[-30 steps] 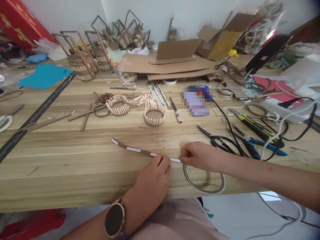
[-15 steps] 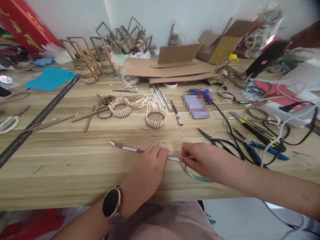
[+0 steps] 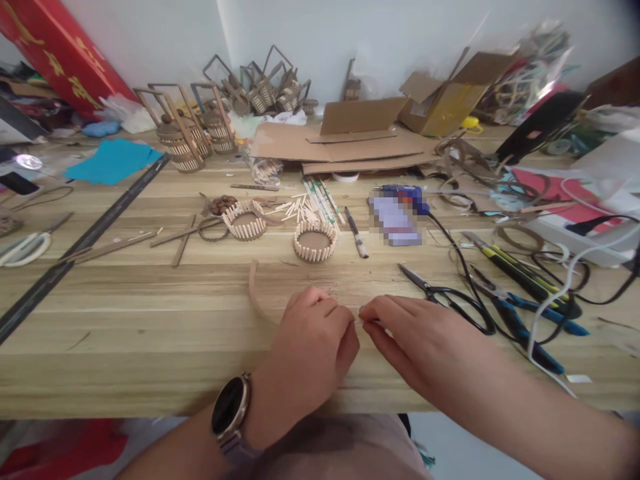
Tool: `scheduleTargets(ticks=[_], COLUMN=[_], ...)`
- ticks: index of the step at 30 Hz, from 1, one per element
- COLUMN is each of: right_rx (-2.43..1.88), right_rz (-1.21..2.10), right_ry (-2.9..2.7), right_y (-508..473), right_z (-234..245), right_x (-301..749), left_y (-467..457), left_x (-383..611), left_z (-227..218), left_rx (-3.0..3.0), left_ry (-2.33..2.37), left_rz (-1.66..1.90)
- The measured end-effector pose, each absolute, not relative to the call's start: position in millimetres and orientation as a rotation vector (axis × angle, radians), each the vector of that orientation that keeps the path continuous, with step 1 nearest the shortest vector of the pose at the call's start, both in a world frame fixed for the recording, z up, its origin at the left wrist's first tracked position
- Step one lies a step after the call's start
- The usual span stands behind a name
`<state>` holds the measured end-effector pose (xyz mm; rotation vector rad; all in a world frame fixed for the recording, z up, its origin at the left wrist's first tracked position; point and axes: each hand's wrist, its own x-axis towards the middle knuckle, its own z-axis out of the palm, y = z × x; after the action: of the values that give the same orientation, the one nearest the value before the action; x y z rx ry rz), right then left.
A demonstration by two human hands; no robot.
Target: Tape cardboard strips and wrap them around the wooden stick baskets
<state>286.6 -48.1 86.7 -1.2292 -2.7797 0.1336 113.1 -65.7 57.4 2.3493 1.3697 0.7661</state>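
Observation:
My left hand (image 3: 320, 333), with a watch at its wrist, is closed around a thin brown strip (image 3: 256, 290). One end of that strip curves up and away to the left of the fingers; the rest is hidden by the hand. Just to the right, my right hand (image 3: 407, 333) is pinched, its fingertips almost touching the left ones. Whatever lies in that pinch is too small and covered to name. Beyond the hands stand two rings of short wooden sticks on brown bases, one nearer (image 3: 315, 241) and one to its left (image 3: 246, 221).
Black scissors (image 3: 445, 297), pliers (image 3: 520, 320) and a yellow-black cutter (image 3: 520, 270) lie right, among cables. A pen (image 3: 356, 233), loose sticks (image 3: 300, 208) and a blurred-out rectangle (image 3: 397, 220) lie beyond. Small baskets (image 3: 181, 150) and cardboard (image 3: 345, 150) stand at the back.
The strip with white patches lay flat; now it is raised on edge and curved, patches out of sight. My right hand came closer to the left. The green-white band beside it no longer shows.

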Motion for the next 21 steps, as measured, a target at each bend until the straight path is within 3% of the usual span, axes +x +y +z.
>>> scheduleTargets(ticks=[6,13,17,21], right_rx=[-1.069,-0.806,-0.895,-1.258], right_rz=[0.071,0.241,-0.075,-0.515], right_ry=[-2.599,-2.184,-2.222,-2.06], right_y=[-52,-71,-64,-7], right_z=[81,75,68,60], right_x=[286,289,325,386], left_y=[-64,-66,-60,-57], left_x=[113,98,61,47], left_z=[56,76,89,92], left_rx=[2.287,2.24,1.893,1.932], left_ry=[1.326,1.362,1.851,1.875], left_rz=[0.878,1.259,1.562,1.355])
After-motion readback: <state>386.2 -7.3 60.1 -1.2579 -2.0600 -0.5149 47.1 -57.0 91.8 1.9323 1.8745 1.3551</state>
